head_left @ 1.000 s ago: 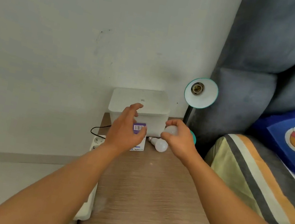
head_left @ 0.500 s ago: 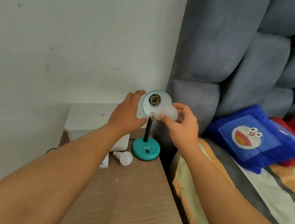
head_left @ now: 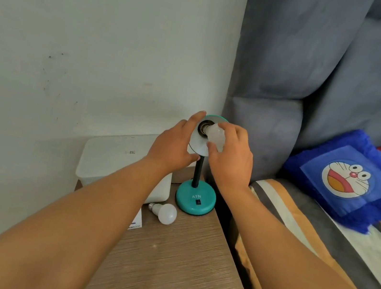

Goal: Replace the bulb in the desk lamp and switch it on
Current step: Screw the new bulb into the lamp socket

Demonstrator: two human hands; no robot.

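The frosted white bulb sits at the mouth of the lamp's socket, its metal base turned into the shade and its rounded end pointing out toward the person, long axis tilted down and to the right. The right hand has its grip closed around the bulb's glass, fingertips and thumb pinching it. The left hand has its grip clasped on the rim of the round shade, whose inside is pale and whose edge is teal. Below, a thin black stem runs down to a glossy teal disc base with a small black switch, standing at the back corner of the wood-grain surface. A second white bulb lies on its side just left of the base, screw end pointing left, beside a small printed card. A translucent lidded plastic box stands behind the left forearm, against the wall. To the right are a grey padded headboard, a striped bed cover and a blue cartoon cushion.
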